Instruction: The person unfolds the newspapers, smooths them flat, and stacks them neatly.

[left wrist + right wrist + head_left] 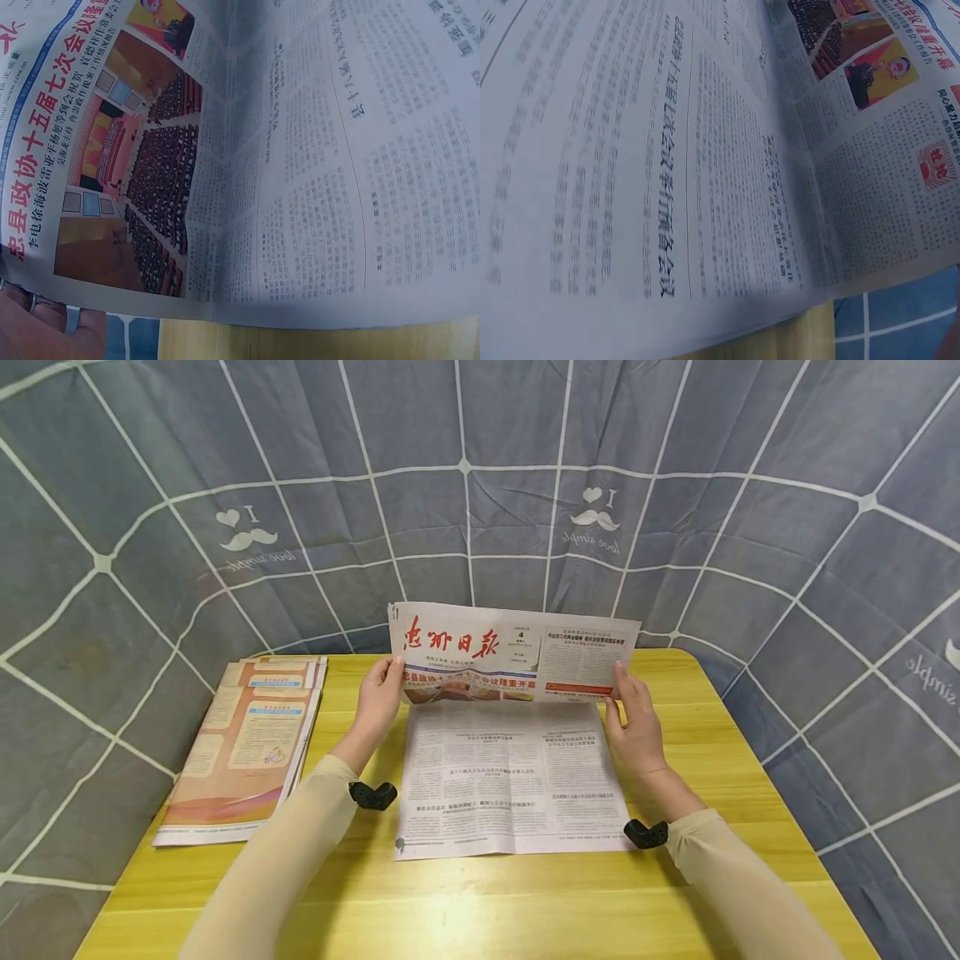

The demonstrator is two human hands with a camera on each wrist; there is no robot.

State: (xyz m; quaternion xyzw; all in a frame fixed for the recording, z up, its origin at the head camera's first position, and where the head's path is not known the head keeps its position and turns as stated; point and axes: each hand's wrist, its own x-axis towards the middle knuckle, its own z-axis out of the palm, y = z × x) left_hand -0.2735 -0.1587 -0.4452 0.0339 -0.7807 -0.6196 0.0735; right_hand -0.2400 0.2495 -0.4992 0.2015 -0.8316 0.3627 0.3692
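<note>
Firstly, taking the newspaper (510,731) as my datum and reading the head feed left to right, I record a stack of printed papers (243,739) on the table (480,910), well apart from the newspaper's left side. Next comes the left hand (380,695), fingers and thumb closed on the left edge of the newspaper's upturned far part; a black wrist device (372,795) sits behind that hand, just left of the newspaper's flat sheet. The newspaper itself lies on the table directly between both hands: its near part is flat, its far part tilts up with the masthead facing the wearer. At the newspaper's right edge I find the right hand (637,725), pinching the upturned part near its lower corner; my right wrist feed barely catches this hand, so I rely on the head view for its grip. Beyond the newspaper hangs a checked curtain (510,518). In my judgement, the governing relation is this: the upturned part's long axis runs left to right, from hand to hand, with the flat sheet on the wearer's side, and neither hand is clearly nearer.
</note>
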